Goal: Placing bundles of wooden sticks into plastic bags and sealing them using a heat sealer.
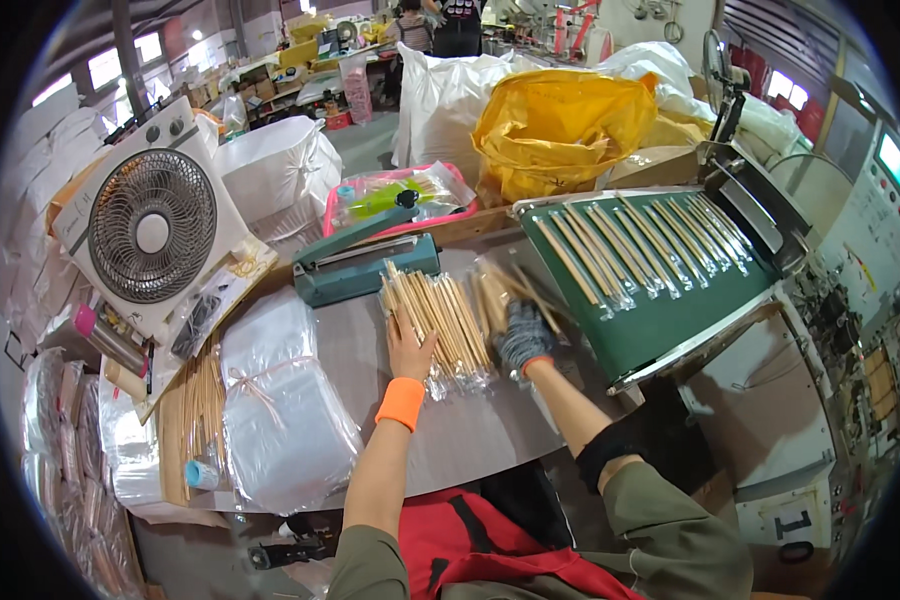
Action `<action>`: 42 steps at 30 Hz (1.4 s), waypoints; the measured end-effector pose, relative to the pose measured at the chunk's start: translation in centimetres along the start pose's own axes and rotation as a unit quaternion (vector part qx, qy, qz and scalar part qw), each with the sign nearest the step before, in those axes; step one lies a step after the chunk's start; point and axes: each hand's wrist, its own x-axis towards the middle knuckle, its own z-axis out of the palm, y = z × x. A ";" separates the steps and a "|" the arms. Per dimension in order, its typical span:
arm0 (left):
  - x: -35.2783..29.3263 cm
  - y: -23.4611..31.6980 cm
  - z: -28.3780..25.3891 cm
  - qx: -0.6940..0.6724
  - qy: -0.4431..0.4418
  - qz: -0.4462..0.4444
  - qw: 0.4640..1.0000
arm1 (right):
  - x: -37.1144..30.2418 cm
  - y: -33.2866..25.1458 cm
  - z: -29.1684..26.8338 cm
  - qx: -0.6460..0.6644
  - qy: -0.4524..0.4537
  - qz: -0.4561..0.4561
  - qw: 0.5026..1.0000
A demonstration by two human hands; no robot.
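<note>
Film-wrapped wooden chopsticks [457, 318] at frame centre, judged light, stiff and slippery, suit a mid-length hold; the left hand [408, 350] lies spread against them, the gloved right hand [526, 338] too blurred to confirm grip.

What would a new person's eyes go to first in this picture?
Probably the big yellow bag, standing open beyond the grey table. Next, the green belt on the right, with wrapped sticks lying in a row. The orange wristband pops out too, just below the left hand on the middle stick pile.
</note>
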 end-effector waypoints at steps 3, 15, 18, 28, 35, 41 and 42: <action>-2.2 -0.6 -0.3 0.013 0.049 0.034 0.998 | -3.3 -2.6 0.0 -0.046 0.016 -0.076 0.996; -8.3 1.5 -7.2 -0.081 0.115 -0.124 0.982 | -8.7 -4.5 1.2 0.082 0.113 -0.170 0.975; -8.2 0.4 -6.6 -0.139 0.130 -0.091 0.978 | -8.9 -4.4 1.0 0.084 0.116 -0.185 0.972; -6.7 -1.8 -7.2 -0.406 0.092 -0.254 0.873 | -9.0 -4.0 0.6 0.104 0.095 -0.209 0.968; -7.1 -1.9 -6.7 -0.372 0.205 -0.236 0.874 | -9.5 -4.8 0.0 0.132 0.096 -0.234 0.958; -8.1 -1.0 -6.5 -0.233 0.242 -0.140 0.931 | -9.9 -4.7 0.2 0.148 0.098 -0.226 0.958; -8.2 -0.9 -6.5 -0.158 0.245 -0.087 0.952 | -10.0 -4.8 0.1 0.150 0.095 -0.224 0.958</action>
